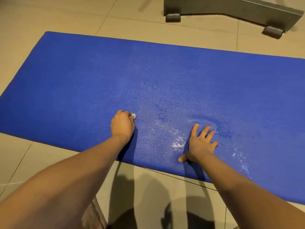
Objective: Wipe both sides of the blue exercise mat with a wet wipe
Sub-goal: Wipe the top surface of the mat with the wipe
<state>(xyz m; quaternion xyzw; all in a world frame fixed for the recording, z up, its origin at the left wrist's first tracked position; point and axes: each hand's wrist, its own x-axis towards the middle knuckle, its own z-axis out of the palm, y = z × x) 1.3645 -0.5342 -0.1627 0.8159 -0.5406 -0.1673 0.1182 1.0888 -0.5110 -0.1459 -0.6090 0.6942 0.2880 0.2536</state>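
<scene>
On floor (66, 17), wet-streaked blue mat (99, 76)

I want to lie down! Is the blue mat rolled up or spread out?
Spread out. The blue exercise mat lies flat on the tiled floor; its right end is out of view.

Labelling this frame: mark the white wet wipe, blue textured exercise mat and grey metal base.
White wet wipe (133, 116): head view, tip beyond the left hand (123, 125).
Blue textured exercise mat (79, 76): head view, bare left surface.
Grey metal base (231, 9): head view, front face.
</scene>
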